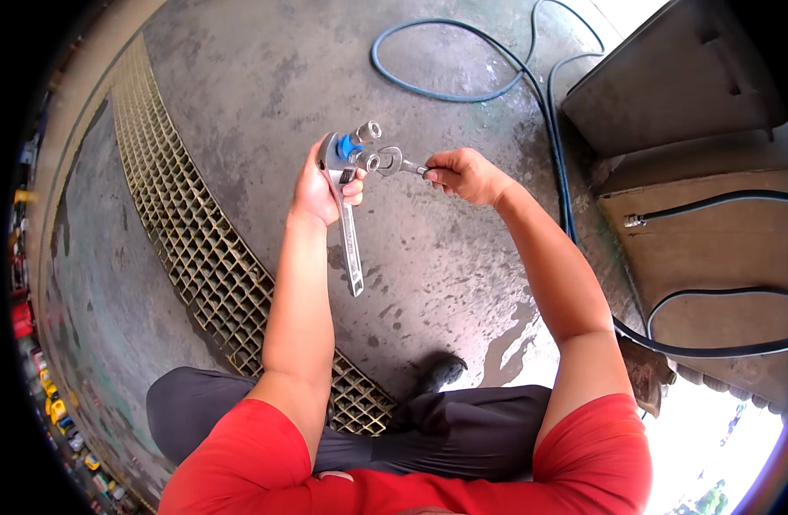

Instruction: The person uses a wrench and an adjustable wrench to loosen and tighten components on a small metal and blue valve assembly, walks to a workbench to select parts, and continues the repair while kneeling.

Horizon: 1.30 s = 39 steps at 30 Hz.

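Observation:
My left hand [313, 193] is closed round the head end of a silver adjustable wrench [351, 249], whose handle hangs down toward me. At its jaws sits a fitting with a blue body [346, 147] and two metal connectors, an upper connector [371, 130] and a lower connector [372, 161]. Whether the wrench jaws grip the fitting is hard to tell. In my right hand [469, 174] is a small open-end wrench [396, 160], held by its shank. Its open jaw is right beside the lower connector; I cannot tell whether they touch.
A yellowish floor grating [201, 240] curves along the left. Blue hose [445, 96] lies looped on the wet concrete floor [265, 77]. At right stands a large dark box-like object [677, 86], with another hose end [634, 221] below it. My dark shoe [443, 371] is underneath.

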Motion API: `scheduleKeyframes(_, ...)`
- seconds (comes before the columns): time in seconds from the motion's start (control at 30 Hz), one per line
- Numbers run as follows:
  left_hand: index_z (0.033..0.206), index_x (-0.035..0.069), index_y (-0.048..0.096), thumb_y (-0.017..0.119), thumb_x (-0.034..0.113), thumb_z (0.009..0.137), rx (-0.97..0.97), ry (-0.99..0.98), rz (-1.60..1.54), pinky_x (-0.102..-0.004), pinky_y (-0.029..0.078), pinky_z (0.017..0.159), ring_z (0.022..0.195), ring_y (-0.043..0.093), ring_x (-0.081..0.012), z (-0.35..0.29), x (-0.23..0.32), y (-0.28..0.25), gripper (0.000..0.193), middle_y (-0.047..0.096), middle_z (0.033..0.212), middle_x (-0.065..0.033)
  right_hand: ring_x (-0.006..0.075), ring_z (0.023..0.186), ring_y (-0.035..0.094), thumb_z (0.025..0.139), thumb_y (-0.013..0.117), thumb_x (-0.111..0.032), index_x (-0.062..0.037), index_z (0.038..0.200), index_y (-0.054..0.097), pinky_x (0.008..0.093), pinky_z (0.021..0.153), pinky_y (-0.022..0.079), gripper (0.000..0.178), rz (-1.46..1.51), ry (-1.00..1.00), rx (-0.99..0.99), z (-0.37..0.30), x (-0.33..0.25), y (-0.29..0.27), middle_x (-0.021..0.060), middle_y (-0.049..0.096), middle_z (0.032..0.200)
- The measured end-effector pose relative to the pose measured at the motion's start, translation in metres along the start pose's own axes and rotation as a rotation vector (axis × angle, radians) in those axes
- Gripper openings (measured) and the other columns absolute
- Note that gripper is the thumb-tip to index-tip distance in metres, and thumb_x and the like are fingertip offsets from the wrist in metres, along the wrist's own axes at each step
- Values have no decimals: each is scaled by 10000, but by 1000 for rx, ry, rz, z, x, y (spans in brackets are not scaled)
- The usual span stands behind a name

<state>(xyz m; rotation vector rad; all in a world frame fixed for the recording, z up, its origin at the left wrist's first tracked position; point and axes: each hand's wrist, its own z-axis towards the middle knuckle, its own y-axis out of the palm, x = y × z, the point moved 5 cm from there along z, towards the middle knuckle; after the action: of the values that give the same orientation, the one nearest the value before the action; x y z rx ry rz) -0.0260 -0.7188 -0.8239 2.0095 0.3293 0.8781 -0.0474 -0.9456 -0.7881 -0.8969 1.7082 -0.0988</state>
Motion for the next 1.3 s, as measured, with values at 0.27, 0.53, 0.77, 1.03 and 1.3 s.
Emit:
scheduleKeyframes(0.27, 1006, 96, 619, 328, 583, 946, -97, -92, -47, -270, 352, 456, 485, 447, -123, -3, -7, 35, 570, 618, 758, -82, 190, 653, 548, 932, 647, -231, -27, 968, 661, 344, 623, 466, 208, -3, -209, 192, -14, -35, -15, 97, 602, 712)
scheduleKeyframes(0.53, 961, 93, 618, 318, 550, 950, -44, -144, 9, -269, 343, 435, 461, 449, -124, -11, -1, 42, 547, 604, 716, -72, 237, 584, 505, 920, 663, -270, -25, 932, 658, 358, 587, 452, 246, -185, -309, 240, -26, -65, -30, 139, 567, 663)
scheduleKeyframes(0.77, 925, 89, 623, 338, 548, 945, 46, -102, -7, -274, 337, 431, 453, 446, -131, -13, 0, 47, 541, 588, 673, -68, 239, 583, 503, 929, 653, -275, -22, 916, 644, 357, 580, 446, 253, -160, -231, 258, -21, -60, -13, 151, 552, 652)
scheduleKeyframes(1.03, 789, 83, 538, 408, 537, 950, 319, 366, -93, -297, 325, 406, 419, 416, -145, -7, 3, 40, 499, 503, 591, -50, 64, 572, 432, 1016, 525, -319, -45, 904, 596, 236, 511, 366, 304, 462, -107, 276, -5, -33, 58, -33, 505, 660)
scheduleKeyframes(1.3, 738, 79, 525, 386, 560, 953, 608, 685, -2, -281, 371, 382, 384, 437, -150, -10, 8, 2, 545, 521, 573, -34, 104, 504, 311, 1036, 428, -378, -110, 887, 509, 262, 458, 265, 317, 1489, 306, -69, -10, -87, 131, -32, 377, 628)
